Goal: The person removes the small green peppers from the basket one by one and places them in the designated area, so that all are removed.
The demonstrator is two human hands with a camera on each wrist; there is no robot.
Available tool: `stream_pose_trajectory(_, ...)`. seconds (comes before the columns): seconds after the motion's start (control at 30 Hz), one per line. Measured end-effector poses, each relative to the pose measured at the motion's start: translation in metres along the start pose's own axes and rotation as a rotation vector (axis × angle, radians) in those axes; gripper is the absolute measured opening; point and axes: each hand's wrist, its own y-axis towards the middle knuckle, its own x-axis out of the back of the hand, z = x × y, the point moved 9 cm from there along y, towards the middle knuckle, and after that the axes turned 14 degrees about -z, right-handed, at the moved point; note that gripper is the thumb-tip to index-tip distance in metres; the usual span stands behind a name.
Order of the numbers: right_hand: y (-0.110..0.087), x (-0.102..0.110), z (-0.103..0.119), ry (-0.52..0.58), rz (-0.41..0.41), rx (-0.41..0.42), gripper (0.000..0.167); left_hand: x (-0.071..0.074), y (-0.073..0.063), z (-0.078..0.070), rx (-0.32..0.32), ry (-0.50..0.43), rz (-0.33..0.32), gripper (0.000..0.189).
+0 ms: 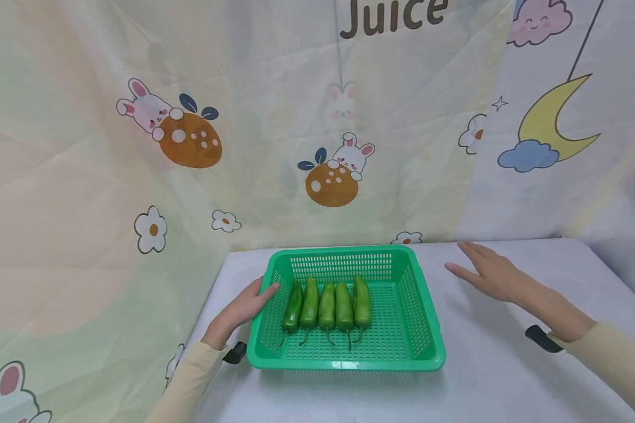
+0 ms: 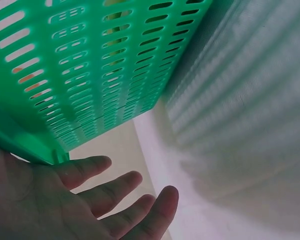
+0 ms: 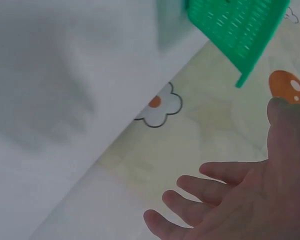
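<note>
A green plastic basket [image 1: 344, 365] with slotted walls stands on the white table. Several long green peppers [image 1: 326, 306] lie side by side in its left half, stems toward the front. My left hand [image 1: 246, 305] is at the basket's left rim, its thumb reaching over the edge. In the left wrist view the fingers [image 2: 112, 192] extend loosely beside the outer wall, spread apart. To the right of the basket, my right hand [image 1: 494, 276] hovers over the table, thumb apart from the straight fingers. The right wrist view shows its palm with nothing in it.
Behind the table hangs a pale curtain [image 1: 275, 194] printed with rabbits, flowers and a moon. The white tabletop [image 1: 487, 376] extends to the right and front of the basket. A dark strap [image 1: 543, 339] sits at the right wrist, another [image 1: 235, 353] at the left.
</note>
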Motion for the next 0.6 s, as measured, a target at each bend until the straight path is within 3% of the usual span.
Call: stream_pose_trajectory(0.6,0.014,0.028,0.071,0.037,-0.03,0.066,0.085,0.001,0.0,0.003,0.024,-0.02,-0.015,0.063)
